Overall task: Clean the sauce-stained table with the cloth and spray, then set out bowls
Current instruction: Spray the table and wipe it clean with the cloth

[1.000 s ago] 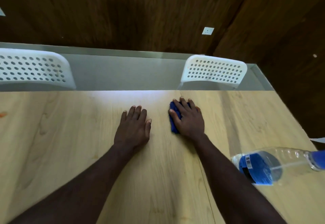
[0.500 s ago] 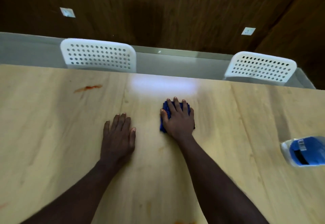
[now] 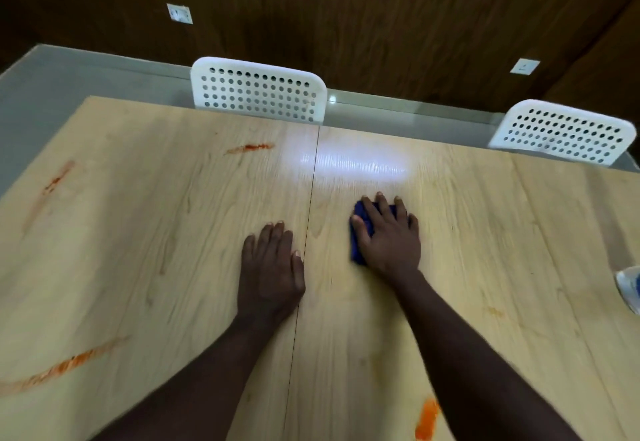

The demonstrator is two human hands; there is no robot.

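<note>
My right hand (image 3: 389,238) presses a folded blue cloth (image 3: 356,246) flat onto the light wooden table (image 3: 173,232), right of the centre seam. Most of the cloth is hidden under the palm. My left hand (image 3: 272,267) lies flat on the table just left of the seam, fingers together, holding nothing. Orange-red sauce streaks mark the table: one at the back (image 3: 249,147), one at the far left (image 3: 57,179), a long one at the near left (image 3: 65,366) and a blot near my right forearm (image 3: 427,420). The spray bottle (image 3: 630,288) pokes in at the right edge.
Two white perforated chairs stand behind the table, one at the middle (image 3: 258,90) and one at the right (image 3: 561,132). A dark wooden wall (image 3: 346,7) closes the back. A bright light glare lies on the table just beyond my right hand.
The view has swung left, bringing more sauce streaks into sight and pushing the bottle to the right edge. My right hand has slid the cloth leftward along the table; my left hand moved along with it.
</note>
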